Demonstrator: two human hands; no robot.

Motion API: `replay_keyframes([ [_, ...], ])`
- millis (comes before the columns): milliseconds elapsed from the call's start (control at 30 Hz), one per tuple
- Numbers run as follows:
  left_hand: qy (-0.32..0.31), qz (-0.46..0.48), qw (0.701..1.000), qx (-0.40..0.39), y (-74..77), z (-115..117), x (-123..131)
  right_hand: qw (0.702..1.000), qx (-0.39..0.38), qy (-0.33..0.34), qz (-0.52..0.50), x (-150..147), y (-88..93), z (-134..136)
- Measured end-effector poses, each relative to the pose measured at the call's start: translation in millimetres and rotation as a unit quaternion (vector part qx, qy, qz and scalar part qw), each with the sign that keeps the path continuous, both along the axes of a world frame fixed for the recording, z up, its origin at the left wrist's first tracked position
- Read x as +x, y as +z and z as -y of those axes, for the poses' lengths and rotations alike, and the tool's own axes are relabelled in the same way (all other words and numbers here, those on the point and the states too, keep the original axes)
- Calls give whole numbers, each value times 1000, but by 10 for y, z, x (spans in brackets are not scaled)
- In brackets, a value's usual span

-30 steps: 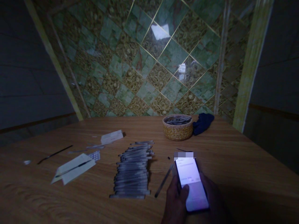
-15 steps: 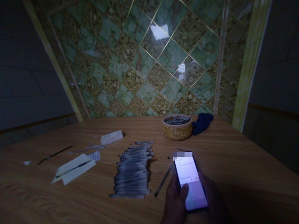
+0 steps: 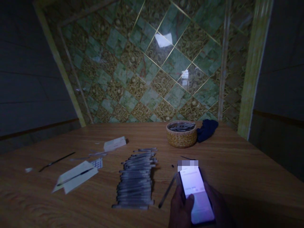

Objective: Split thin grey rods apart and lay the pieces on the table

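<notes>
A lit smartphone is held upright at the lower right, its screen facing me. My left hand grips its left side, with the thumb over the lower part of the screen. Along the right edge, my right hand is wrapped round the phone, mostly in shadow. Just left of the phone lies a single pen, with a small black cap near it. Further left, a long stack of pens lies side by side on the table.
A woven basket full of pens stands at the back, a dark cloth beside it. Folded paper with a dark thin tool on it, a white box and a thin black stick lie on the left of the wooden table.
The whole scene sits slightly lower in view, as the camera has tilted up a little. Both hands keep their hold on the phone.
</notes>
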State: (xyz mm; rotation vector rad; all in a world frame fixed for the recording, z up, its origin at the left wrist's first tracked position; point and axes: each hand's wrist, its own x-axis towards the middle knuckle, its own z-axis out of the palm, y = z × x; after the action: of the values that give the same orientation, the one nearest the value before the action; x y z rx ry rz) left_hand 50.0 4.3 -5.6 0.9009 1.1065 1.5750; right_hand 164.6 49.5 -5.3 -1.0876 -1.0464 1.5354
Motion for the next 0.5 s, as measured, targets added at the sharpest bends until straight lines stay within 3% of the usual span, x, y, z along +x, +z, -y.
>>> replay_keyframes([
  [167, 6, -21, 1000, 1, -40, -14, -18, 1000, 1, -11, 21, 7, -4, 12],
  [333, 12, -26, 1000, 9, -25, -15, -7, 996, 44, -70, 31, 10, -48, 65],
  [500, -5, -17, 1000, 10, 5, -5, -2, 1000, 15, -25, -7, -3, -28, 50],
])
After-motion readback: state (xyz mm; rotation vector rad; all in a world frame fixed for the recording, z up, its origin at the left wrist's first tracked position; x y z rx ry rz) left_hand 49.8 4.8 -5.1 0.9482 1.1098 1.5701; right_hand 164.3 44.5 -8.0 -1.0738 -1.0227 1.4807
